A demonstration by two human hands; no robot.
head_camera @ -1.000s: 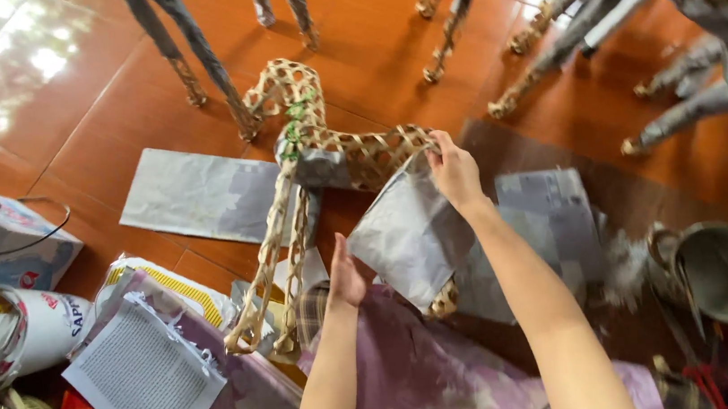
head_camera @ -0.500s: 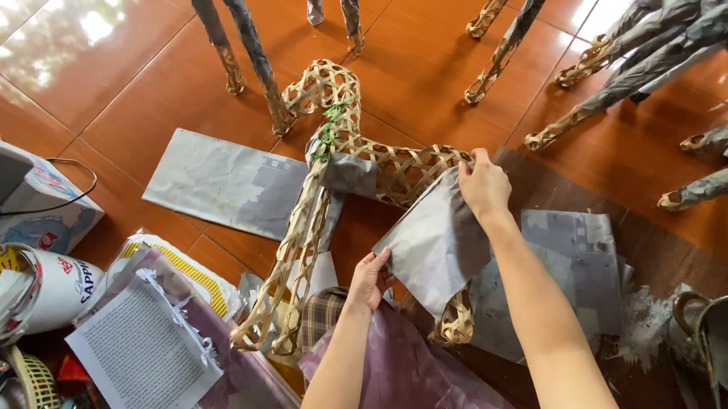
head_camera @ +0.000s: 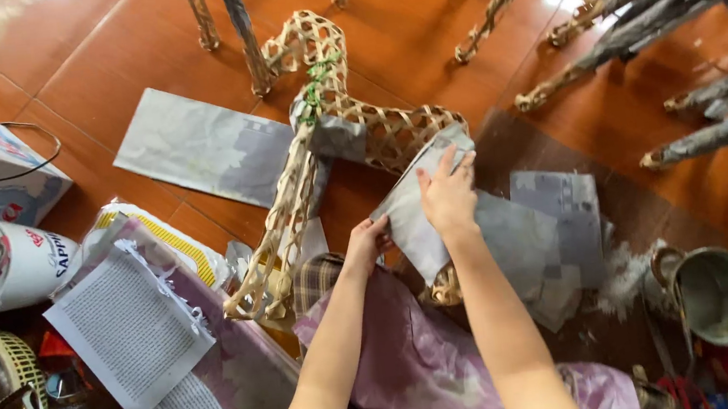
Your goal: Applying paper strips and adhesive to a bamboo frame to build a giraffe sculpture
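Nearest the camera, both forearms rise from the bottom edge over a lap covered in purple patterned cloth (head_camera: 417,361). The left hand (head_camera: 368,242) pinches the lower left edge of a grey paper sheet (head_camera: 414,213), fingers curled onto it. The right hand (head_camera: 449,194) lies flat with fingers spread, pressing the same sheet against the rear flank of a woven animal frame (head_camera: 329,127). The frame lies directly ahead of the hands on the floor; its long axis runs from the legs at lower left, beside the left forearm, up to the head at top centre, with the body extending right under the paper. The right hand is the nearer to the body, the left to the hind legs. Containers: at right, a metal pot (head_camera: 718,295) stands open, contents not discernible; at left, a white bucket (head_camera: 14,264) holds crumpled paper, and a basket (head_camera: 12,368) sits below it, contents unclear. Printed pages (head_camera: 129,324) lie beside the left arm. More grey sheets (head_camera: 196,145) lie flat beyond the frame. Farthest off, paper-covered animal figures (head_camera: 686,8) stand on the red tile floor (head_camera: 77,45).
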